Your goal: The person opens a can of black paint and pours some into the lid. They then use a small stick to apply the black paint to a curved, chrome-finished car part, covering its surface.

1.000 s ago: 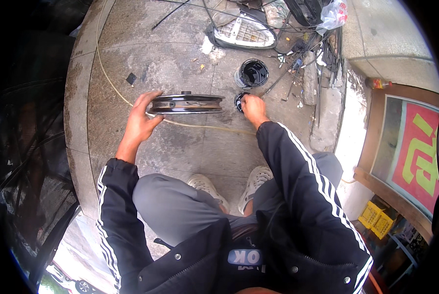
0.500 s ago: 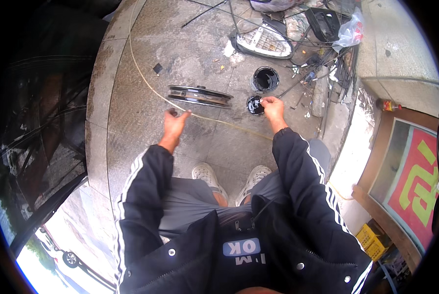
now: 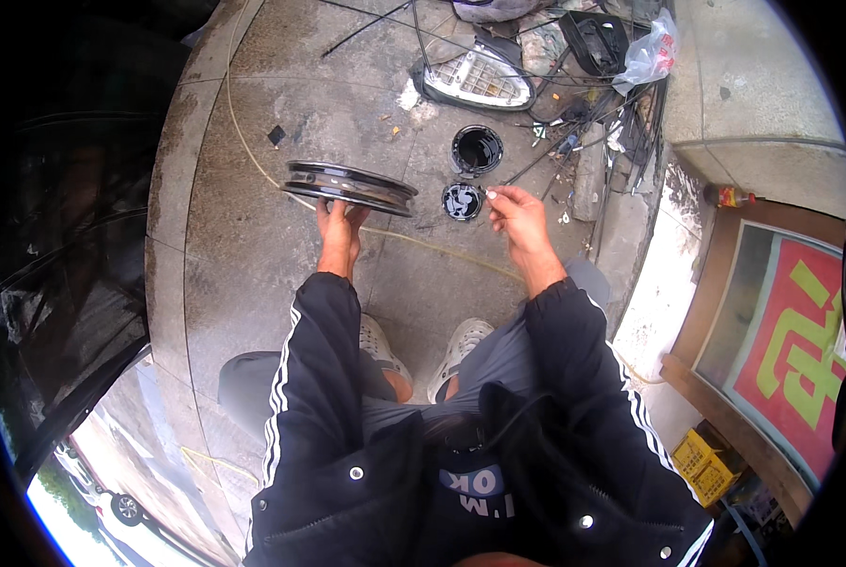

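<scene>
A narrow black wheel rim [image 3: 347, 186] stands on its side in front of me, its channel facing me. My left hand [image 3: 338, 231] grips its near edge from below; some of its fingers are hidden behind the rim. To the right, my right hand [image 3: 522, 227] is closed in a pinch on a small white thing [image 3: 491, 194], too small to name. Just left of that pinch lies a round shallow lid [image 3: 463, 201] with wet-looking black stuff and pale glints on it. Beyond the lid stands an open can [image 3: 477, 149], dark inside.
A pale hose [image 3: 423, 244] curves across the paving, passing near the rim. At the back right lie a white grated panel [image 3: 480, 77], black cables, a plastic bag [image 3: 648, 59] and debris. A wood-framed sign [image 3: 773, 321] and yellow crate [image 3: 705, 465] stand at the right.
My left hand has moved forward and taken hold of the rim, which looks slightly raised and nearer. The right hand has drawn back off the lid to its right. The whole view has shifted.
</scene>
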